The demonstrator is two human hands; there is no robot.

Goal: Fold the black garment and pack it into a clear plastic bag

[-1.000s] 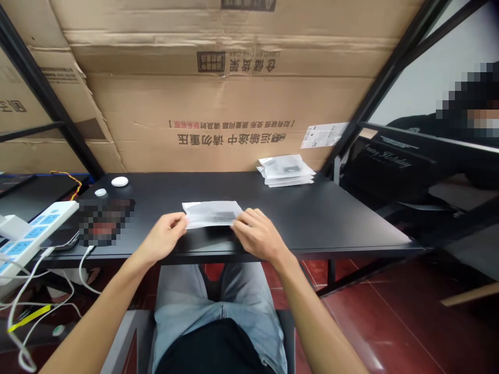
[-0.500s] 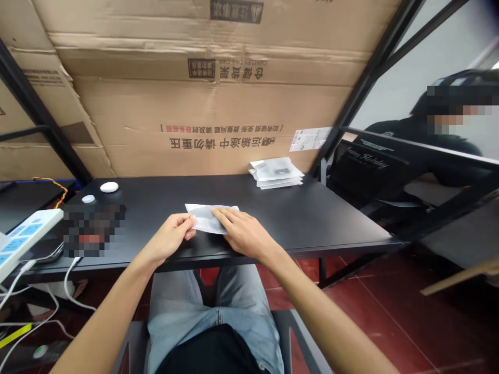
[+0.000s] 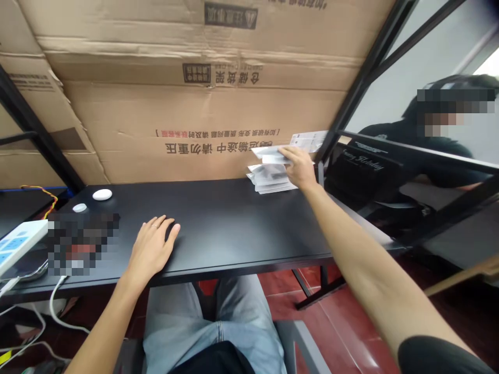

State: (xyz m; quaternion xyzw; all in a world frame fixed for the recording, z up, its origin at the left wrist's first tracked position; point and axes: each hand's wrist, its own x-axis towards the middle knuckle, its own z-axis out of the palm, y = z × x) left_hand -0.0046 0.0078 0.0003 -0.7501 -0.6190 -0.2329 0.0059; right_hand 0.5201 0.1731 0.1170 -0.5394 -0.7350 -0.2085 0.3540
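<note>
My right hand (image 3: 299,166) is closed on the right end of a white translucent plastic pouch (image 3: 268,154). It holds the pouch just above a stack of similar pouches (image 3: 271,183) at the back right of the black table (image 3: 226,223). I cannot tell whether the held pouch touches the stack. My left hand (image 3: 153,245) rests palm down on the table near its front edge, fingers stretched out, holding nothing.
Cardboard (image 3: 210,109) stands upright behind the table. At left lie a round white object (image 3: 102,195), a smaller white cap-like piece (image 3: 79,208), a power strip (image 3: 23,241) and white cables (image 3: 54,306). A person (image 3: 440,135) sits beyond the frame at right.
My right hand has carried the pouch from the table's front middle to above the stack at back right. My left hand has let go of it and moved left, opening flat.
</note>
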